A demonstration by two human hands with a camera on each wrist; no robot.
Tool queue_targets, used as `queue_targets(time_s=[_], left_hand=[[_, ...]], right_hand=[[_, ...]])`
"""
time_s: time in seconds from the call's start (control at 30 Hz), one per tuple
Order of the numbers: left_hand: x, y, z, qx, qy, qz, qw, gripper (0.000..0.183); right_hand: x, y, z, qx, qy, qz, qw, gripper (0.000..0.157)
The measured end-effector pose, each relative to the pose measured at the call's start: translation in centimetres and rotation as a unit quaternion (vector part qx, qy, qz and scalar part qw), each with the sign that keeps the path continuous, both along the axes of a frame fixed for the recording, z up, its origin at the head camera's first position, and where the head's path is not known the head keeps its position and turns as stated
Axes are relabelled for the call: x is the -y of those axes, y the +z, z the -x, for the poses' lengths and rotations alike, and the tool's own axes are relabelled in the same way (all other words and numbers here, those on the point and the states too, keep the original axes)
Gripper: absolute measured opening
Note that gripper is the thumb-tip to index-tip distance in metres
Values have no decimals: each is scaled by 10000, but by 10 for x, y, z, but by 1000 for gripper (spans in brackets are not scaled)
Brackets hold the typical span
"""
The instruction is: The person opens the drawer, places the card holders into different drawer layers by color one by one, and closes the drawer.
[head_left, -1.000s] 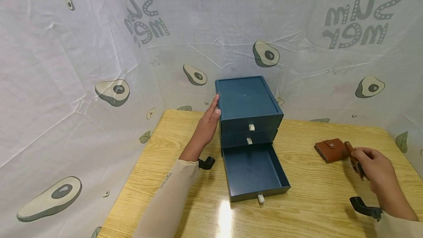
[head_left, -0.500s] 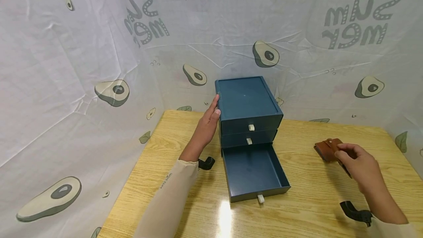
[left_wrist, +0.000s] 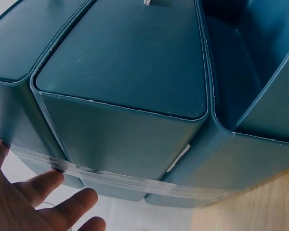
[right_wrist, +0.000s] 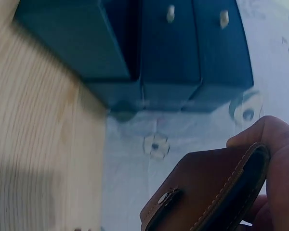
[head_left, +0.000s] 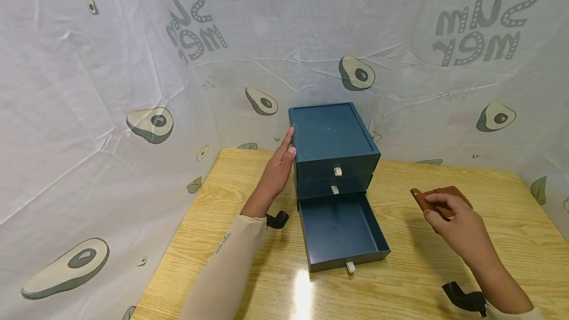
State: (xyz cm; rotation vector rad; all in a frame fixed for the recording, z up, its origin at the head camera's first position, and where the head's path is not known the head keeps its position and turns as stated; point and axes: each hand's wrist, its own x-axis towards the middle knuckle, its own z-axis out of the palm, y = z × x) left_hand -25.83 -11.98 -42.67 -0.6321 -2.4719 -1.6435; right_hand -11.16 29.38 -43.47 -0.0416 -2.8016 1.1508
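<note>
A dark blue drawer unit (head_left: 331, 132) stands at the back middle, its bottom drawer (head_left: 340, 231) pulled out and showing a bare floor. My left hand (head_left: 276, 169) rests along the unit's left side, fingers extended; the left wrist view shows its fingertips (left_wrist: 82, 199) by a strip of clear tape. My right hand (head_left: 464, 226) pinches a small brown leather case (head_left: 420, 200) with a stitched edge and a metal snap (right_wrist: 164, 197), held up right of the drawer. Behind that hand, a brown leather wallet (head_left: 458, 193) lies on the table, partly covered by the fingers.
Two upper drawers (head_left: 326, 167) are closed, each with a white pull tab (head_left: 338, 172). The wooden table (head_left: 413, 280) runs underneath everything. A white avocado-print curtain (head_left: 284, 38) hangs close behind the unit and along the left.
My right hand has moved left with the leather case, from the wallet's right side across it to its left. The left hand and the drawer unit have stayed put.
</note>
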Motion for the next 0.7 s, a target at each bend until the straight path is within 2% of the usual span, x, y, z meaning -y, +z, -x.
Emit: queue_targets(time_s=[0.27,0.7], left_hand=[[1,0,1,21,29,10,10000,65],[-1,2,0,-40,68,83,9999,64]], right_hand=[[28,5,-8,-372,521,-65,9979,36],[70,10,-11,-510,976,-413,9931,34]])
